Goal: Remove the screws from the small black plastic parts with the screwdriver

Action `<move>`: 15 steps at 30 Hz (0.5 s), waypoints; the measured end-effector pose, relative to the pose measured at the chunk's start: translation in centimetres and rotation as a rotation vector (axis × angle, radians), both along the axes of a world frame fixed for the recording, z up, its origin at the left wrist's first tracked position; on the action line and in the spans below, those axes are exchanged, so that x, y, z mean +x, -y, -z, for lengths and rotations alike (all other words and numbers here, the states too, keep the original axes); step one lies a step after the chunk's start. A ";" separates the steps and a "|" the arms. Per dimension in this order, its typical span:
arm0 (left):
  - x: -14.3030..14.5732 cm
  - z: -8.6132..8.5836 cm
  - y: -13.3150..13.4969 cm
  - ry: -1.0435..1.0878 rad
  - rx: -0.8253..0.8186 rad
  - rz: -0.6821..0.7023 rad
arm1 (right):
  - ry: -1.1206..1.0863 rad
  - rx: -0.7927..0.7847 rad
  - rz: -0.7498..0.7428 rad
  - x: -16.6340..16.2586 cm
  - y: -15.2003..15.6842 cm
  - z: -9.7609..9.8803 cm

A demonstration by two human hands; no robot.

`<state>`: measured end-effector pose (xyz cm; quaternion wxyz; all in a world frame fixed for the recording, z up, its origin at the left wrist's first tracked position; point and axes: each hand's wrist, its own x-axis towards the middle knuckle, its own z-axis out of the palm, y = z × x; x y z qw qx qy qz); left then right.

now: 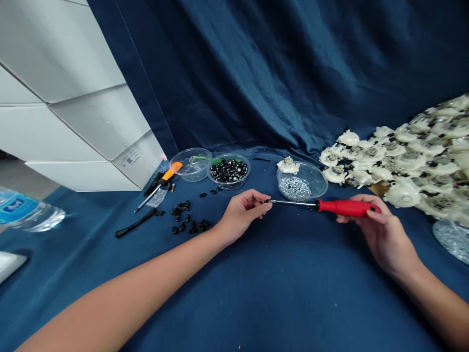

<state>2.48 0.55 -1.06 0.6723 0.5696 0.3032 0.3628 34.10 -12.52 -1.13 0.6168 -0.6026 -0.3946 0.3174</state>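
Observation:
My right hand (384, 230) is wrapped round the red handle of a screwdriver (342, 208), whose metal shaft points left. At its tip, my left hand (245, 212) pinches a small black part (268, 201), mostly hidden by the fingers. The tip touches or nearly touches that part; I cannot tell which. Beyond the shaft stands a clear bowl of silver screws (296, 188), with a cream plastic part (288, 165) at its rim. Behind my left hand is a clear tub of small black parts (229, 170).
Loose black pieces (181, 212) lie left of my left hand. An orange-handled screwdriver (161, 181) rests near an open clear container (194, 168). Cream plastic housings (403, 156) are heaped at right, beside another clear container (454, 234). White boxes (84, 132) and a water bottle (31, 210) stand left.

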 end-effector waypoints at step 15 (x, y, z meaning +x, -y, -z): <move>0.0 0.0 0.2 -0.047 0.037 0.018 | 0.048 -0.072 -0.049 0.5 -0.1 0.1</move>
